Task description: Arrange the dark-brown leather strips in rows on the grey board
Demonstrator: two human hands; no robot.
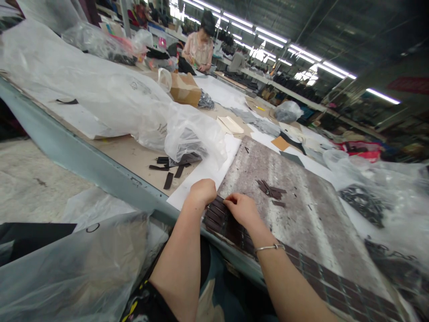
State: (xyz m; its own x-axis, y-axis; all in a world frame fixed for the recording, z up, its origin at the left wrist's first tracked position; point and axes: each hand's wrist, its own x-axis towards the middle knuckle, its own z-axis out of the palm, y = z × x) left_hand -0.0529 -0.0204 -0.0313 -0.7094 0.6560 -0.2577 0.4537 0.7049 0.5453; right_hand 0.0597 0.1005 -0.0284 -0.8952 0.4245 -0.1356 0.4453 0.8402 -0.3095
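Dark brown strips (241, 235) lie in rows along the near edge of a worn grey-brown board (288, 179). My left hand (203, 192) is curled closed at the left end of the rows; what its fingers hold, if anything, is hidden. Thumb and fingertips of my right hand (239, 208) are pinched together at the top of the strips, just right of my left hand; anything between them is too small to make out. A small pile of loose brown strips (271, 189) rests on the board beyond my right hand.
Black pieces (168, 180) lie left of a white sheet (187, 192), near an open clear plastic bag (197, 134). A cardboard box (185, 88) stands farther back. Plastic bags (362, 203) sit at the right. Across the table, a person (200, 47) handles material.
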